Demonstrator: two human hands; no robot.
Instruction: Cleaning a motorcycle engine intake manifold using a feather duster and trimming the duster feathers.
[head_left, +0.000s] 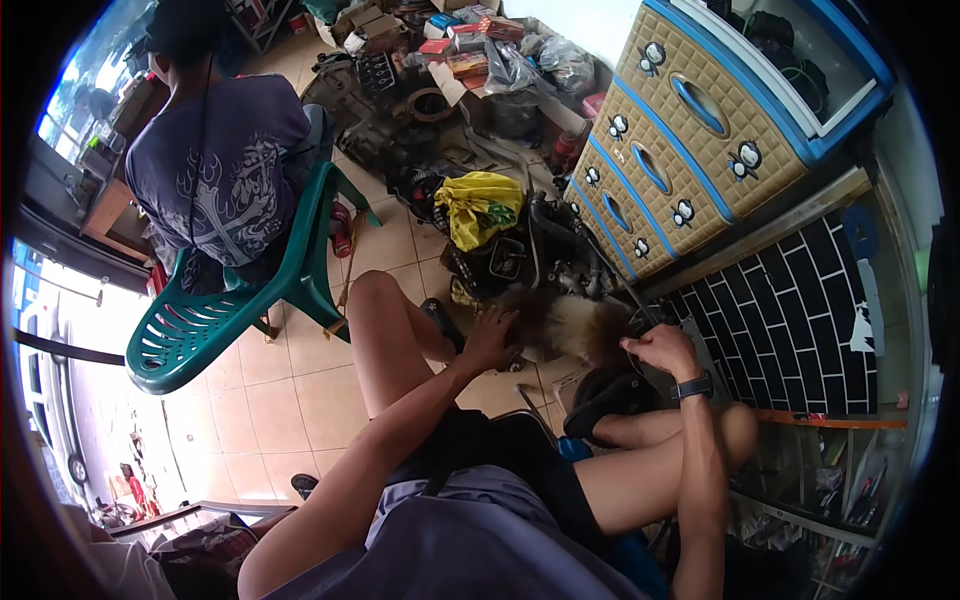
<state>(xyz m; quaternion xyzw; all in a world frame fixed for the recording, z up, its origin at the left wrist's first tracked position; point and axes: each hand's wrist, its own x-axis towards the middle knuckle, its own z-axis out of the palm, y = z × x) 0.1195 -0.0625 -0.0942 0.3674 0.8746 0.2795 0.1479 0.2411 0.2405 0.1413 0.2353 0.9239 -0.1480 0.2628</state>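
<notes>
A furry animal (574, 326), brown with a pale patch, is on the tiled floor between my knees; its head is not clear. My left hand (491, 337) lies at its left end with the fingers spread. At its right end is my right hand (661, 350), with thumb and forefinger close together and the other fingers curled. Whether this hand pinches the fur or something thin cannot be told. Just beyond the animal lie dark metal machine parts (510, 259) and a yellow plastic bag (480, 210).
On a green plastic chair (217, 322) at the left sits a person (225, 172), back turned. A quilted-pattern drawer cabinet (675, 150) stands at the right above a black brick-pattern panel (787, 315). Boxes (465, 60), plastic bags and machine parts are heaped at the back.
</notes>
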